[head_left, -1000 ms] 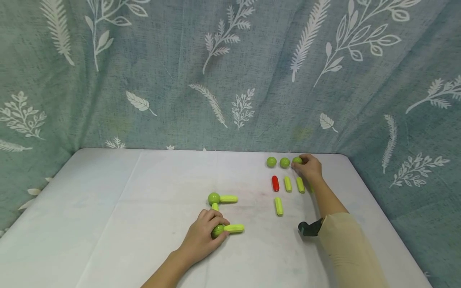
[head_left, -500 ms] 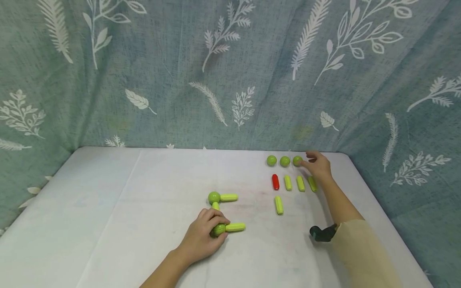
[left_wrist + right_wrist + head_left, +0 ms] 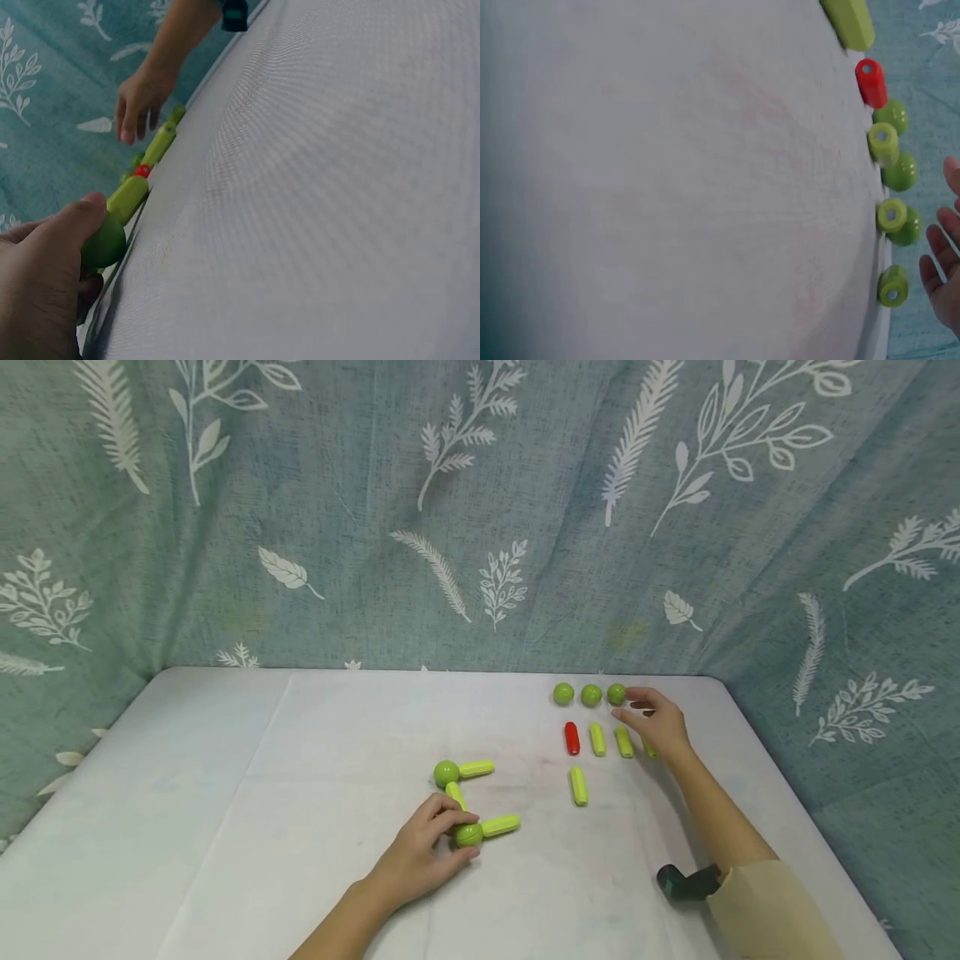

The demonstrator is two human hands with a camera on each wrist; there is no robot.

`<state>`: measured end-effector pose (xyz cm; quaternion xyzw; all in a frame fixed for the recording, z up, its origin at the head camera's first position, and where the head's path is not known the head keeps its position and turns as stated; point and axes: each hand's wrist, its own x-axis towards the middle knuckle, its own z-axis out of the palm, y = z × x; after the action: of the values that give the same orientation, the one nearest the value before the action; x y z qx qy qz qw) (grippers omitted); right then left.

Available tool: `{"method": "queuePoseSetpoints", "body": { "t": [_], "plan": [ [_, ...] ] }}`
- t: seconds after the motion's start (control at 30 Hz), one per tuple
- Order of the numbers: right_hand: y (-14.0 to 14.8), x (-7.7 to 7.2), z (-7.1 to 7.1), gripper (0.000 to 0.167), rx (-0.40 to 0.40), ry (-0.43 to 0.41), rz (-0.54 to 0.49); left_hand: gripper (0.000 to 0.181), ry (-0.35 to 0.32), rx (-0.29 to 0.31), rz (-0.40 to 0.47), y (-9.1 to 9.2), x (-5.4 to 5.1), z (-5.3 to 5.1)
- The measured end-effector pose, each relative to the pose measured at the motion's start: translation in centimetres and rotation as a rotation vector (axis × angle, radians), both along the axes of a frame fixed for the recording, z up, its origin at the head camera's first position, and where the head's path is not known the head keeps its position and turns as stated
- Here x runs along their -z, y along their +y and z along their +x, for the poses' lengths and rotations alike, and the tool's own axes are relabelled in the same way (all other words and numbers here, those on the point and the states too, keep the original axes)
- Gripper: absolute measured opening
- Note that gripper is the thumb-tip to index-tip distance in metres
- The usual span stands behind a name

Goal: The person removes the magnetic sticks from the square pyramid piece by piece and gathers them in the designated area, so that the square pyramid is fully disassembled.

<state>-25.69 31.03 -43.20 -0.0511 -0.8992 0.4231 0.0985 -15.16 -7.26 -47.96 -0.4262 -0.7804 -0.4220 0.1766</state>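
My left hand [image 3: 422, 852] holds a green ball [image 3: 468, 835] between thumb and fingers; a yellow-green stick [image 3: 501, 825] extends from it to the right. Another stick [image 3: 455, 795] runs up from it towards a second green ball [image 3: 446, 774], which has its own stick [image 3: 476, 768] on the right. In the left wrist view the thumb lies on the held ball [image 3: 105, 244]. My right hand [image 3: 658, 720], fingers apart and nothing between them, is beside the rightmost ball [image 3: 617, 694] of a row; whether a fingertip touches it I cannot tell.
Two more green balls [image 3: 563, 694] stand in that back row. In front lie a red stick [image 3: 572, 738] and several yellow-green sticks [image 3: 597, 740], with a lone one [image 3: 578, 786] nearer. A patterned curtain [image 3: 495, 527] hangs behind the white table [image 3: 337, 727].
My left hand's ball and its stick have shifted slightly right, and the stick now tilts upward. The joining stick slants more. My right hand has drawn back rightward from the rightmost ball.
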Motion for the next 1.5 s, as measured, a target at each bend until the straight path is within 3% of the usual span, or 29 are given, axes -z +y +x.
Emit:
{"method": "queuePoseSetpoints", "body": {
  "t": [0.2, 0.4, 0.57, 0.67, 0.83, 1.07, 1.27, 1.5],
  "plan": [
    [-1.3, -0.5, 1.8, 0.046, -0.116, 0.113, -0.039, 0.040, 0.027, 0.065, -0.045, -0.1, -0.2, 0.0],
    [-3.5, -0.8, 3.7, 0.045, -0.276, 0.156, -0.027, 0.044, 0.012, 0.004, -0.096, 0.0, -0.2, 0.0],
    [-5.7, -0.6, 5.0, 0.045, -0.431, 0.127, -0.031, 0.053, -0.050, -0.113, -0.158, 0.0, -0.2, 0.1],
    [-7.1, -0.4, 5.6, 0.045, -0.512, 0.099, -0.048, 0.055, -0.094, -0.151, -0.185, 0.1, -0.3, 0.2],
    [-9.4, 0.1, 6.4, 0.041, -0.683, 0.063, -0.028, 0.054, -0.138, -0.136, -0.186, 0.1, -0.2, 0.2],
    [-12.1, 0.8, 7.6, 0.036, -0.928, 0.017, 0.008, 0.052, -0.139, -0.091, -0.127, -0.1, 0.1, 0.0],
    [-13.4, 1.7, 8.2, 0.027, -0.963, 0.072, 0.110, 0.046, -0.079, -0.080, -0.155, 0.0, 0.2, 0.0],
    [-14.0, 2.2, 8.6, 0.015, -0.969, 0.119, 0.089, 0.043, -0.064, -0.095, -0.183, 0.0, -0.1, 0.1]
  ]
}}
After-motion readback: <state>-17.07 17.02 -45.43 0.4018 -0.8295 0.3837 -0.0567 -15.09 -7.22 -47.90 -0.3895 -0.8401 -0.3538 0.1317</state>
